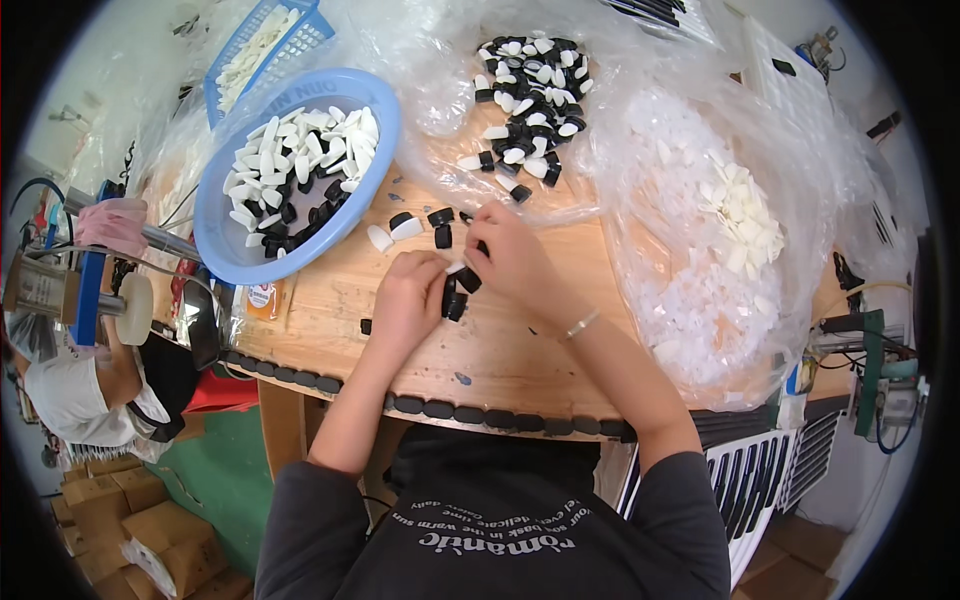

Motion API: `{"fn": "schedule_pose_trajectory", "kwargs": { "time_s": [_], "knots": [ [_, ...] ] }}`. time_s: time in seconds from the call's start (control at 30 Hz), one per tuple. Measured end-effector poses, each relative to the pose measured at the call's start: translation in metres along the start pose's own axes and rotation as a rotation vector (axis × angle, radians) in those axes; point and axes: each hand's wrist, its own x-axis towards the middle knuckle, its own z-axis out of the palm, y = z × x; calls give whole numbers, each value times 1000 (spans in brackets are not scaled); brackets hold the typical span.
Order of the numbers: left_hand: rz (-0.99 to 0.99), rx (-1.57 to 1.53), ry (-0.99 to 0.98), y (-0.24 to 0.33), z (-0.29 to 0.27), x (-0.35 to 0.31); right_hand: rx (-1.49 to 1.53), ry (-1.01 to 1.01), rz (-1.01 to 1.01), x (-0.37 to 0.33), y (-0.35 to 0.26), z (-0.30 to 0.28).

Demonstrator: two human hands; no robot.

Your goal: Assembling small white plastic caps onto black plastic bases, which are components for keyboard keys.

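My left hand (412,292) is closed in a pinch over the wooden table. A small white piece (455,267) shows at its fingertips, beside a short black piece (469,280). Close by on the right, my right hand (510,258) has its fingers curled round a small black part (483,247), mostly hidden by them. The fingertips of both hands nearly meet. Just below lie more short black pieces (455,303). Beyond the hands are loose black pieces (441,217) and white rounded pieces (379,238).
A blue basin (210,225) of white and black pieces stands left, with a blue basket (322,28) behind it. Joined black-and-white pieces (535,95) are heaped at the back. Clear plastic sheeting (640,300) holds white pieces on the right. A person's arm (120,370) shows far left.
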Motion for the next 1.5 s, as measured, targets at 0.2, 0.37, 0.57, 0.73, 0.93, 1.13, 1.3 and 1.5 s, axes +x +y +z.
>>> {"fn": "schedule_pose_trajectory", "kwargs": {
  "time_s": [0.2,0.37,0.57,0.73,0.93,1.13,1.3,1.5],
  "knots": [
    [-407,-611,-123,5,8,4,362,-113,169,-15,-33,-44],
    [-355,-372,49,3,10,27,419,-15,256,-36,-20,-50],
    [-229,210,-137,-10,14,36,653,76,491,-54,-6,-65],
    [-176,75,-94,-20,26,36,851,132,489,-55,-14,-69],
    [-102,-324,11,34,35,46,1118,-32,600,-54,-27,-73],
    [-246,-788,-58,66,59,57,969,394,377,-57,-8,-76],
    [-629,-1263,-180,55,62,57,908,268,300,-59,-9,-74],
    [-721,-1660,-176,45,55,54,869,352,423,-56,-10,-93]
  ]
}}
